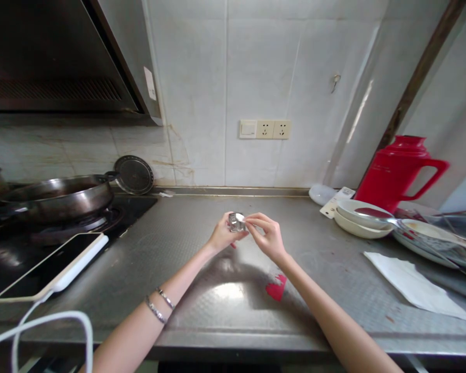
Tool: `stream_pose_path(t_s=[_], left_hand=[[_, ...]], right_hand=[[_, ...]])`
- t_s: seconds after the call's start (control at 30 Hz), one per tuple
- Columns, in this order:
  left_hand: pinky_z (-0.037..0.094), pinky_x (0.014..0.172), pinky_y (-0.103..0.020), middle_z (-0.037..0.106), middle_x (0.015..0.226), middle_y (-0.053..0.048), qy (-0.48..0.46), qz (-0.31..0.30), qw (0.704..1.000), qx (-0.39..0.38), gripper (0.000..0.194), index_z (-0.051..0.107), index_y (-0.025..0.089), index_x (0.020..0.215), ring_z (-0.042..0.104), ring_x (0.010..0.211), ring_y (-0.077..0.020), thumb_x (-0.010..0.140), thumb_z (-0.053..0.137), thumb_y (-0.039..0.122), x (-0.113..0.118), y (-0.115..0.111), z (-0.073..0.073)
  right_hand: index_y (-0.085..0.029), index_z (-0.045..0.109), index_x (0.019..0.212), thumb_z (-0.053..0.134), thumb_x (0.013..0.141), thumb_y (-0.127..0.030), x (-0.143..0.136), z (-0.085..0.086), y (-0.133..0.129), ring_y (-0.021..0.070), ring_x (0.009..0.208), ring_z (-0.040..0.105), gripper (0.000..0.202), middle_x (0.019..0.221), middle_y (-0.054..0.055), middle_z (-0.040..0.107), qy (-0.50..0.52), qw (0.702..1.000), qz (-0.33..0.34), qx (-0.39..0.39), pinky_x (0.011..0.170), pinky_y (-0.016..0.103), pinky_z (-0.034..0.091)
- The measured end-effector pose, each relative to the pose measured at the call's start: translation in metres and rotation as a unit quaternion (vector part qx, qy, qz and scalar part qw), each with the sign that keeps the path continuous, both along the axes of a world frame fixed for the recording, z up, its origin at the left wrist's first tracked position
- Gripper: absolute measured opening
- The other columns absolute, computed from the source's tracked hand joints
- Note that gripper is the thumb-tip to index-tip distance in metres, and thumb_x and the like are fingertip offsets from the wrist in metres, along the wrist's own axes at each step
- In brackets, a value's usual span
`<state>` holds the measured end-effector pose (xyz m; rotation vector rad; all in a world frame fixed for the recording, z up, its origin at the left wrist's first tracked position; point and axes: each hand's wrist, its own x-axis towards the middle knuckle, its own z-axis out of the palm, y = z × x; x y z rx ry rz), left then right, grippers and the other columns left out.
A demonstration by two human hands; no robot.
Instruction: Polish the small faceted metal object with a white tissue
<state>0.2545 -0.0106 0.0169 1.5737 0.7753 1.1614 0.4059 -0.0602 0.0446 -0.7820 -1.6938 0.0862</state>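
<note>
Above the middle of the metal counter [194, 220], my left hand [220, 235] is closed around a small clear glass-like object [233, 224]. Its exact kind is hard to make out. Fingers and thumb of my right hand [268, 234] pinch a small white piece [239, 217] against the top of that object; whether it is tissue or something else I cannot tell. A torn red scrap [276, 288] lies on the counter below my right hand. Another bit of red shows just under my left hand.
At left, a steel pan [70, 199] sits on the stove, with a phone [54, 267] and white cable nearer. A round dark lid [134, 174] leans on the wall. Right, a red thermos [396, 173] stands behind white bowls [359, 228], plates and a white napkin [415, 285].
</note>
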Motion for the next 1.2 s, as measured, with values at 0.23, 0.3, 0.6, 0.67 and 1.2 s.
stream_pose_path(t_s=[0.23, 0.3, 0.6, 0.67, 1.2], left_hand=[[0.047, 0.038, -0.016, 0.059, 0.093, -0.004, 0.043, 0.023, 0.999, 0.02, 0.078, 0.043, 0.019, 0.121, 0.058, 0.069, -0.0134, 0.056, 0.082, 0.039, -0.002, 0.003, -0.001], [0.045, 0.036, -0.015, 0.058, 0.094, -0.005, 0.085, 0.041, 0.995, 0.029, 0.081, 0.043, 0.019, 0.122, 0.058, 0.07, -0.0141, 0.055, 0.083, 0.038, -0.002, 0.002, -0.003], [0.046, 0.047, -0.017, 0.061, 0.094, -0.004, 0.143, 0.036, 0.98, 0.133, 0.06, 0.051, 0.016, 0.11, 0.059, 0.079, -0.0166, 0.058, 0.079, 0.028, 0.001, -0.003, -0.005], [0.047, 0.047, -0.017, 0.062, 0.098, -0.006, 0.138, 0.037, 0.982, 0.125, 0.067, 0.049, 0.016, 0.115, 0.059, 0.078, -0.0166, 0.056, 0.079, 0.027, 0.001, -0.003, -0.003], [0.045, 0.036, -0.017, 0.06, 0.084, 0.0, 0.087, 0.026, 0.995, 0.037, 0.079, 0.039, 0.02, 0.127, 0.056, 0.058, -0.0114, 0.057, 0.074, 0.022, -0.008, 0.006, -0.005]], right_hand=[[-0.021, 0.07, 0.078, 0.056, 0.087, -0.028, 0.002, 0.006, -0.001, 0.0188, 0.078, 0.066, 0.018, 0.082, 0.006, 0.07, 0.052, 0.998, -0.012, -0.023, 0.072, 0.03, 0.053], [-0.021, 0.069, 0.084, 0.054, 0.088, -0.026, 0.002, 0.005, 0.001, 0.0196, 0.084, 0.067, 0.017, 0.088, 0.007, 0.071, 0.075, 0.996, -0.048, -0.001, 0.077, 0.032, 0.054], [-0.022, 0.063, 0.11, 0.044, 0.091, -0.013, 0.0, -0.008, 0.007, 0.0223, 0.104, 0.064, 0.028, 0.107, 0.01, 0.07, -0.191, 0.977, -0.026, 0.092, 0.086, 0.038, 0.055], [-0.022, 0.063, 0.111, 0.043, 0.09, -0.01, 0.0, -0.008, 0.006, 0.023, 0.106, 0.063, 0.031, 0.108, 0.01, 0.07, -0.215, 0.97, -0.032, 0.107, 0.086, 0.039, 0.055], [-0.02, 0.063, 0.105, 0.045, 0.087, -0.007, -0.01, -0.003, -0.007, 0.0214, 0.093, 0.066, 0.029, 0.09, 0.01, 0.072, -0.248, 0.955, 0.019, 0.165, 0.077, 0.037, 0.054]])
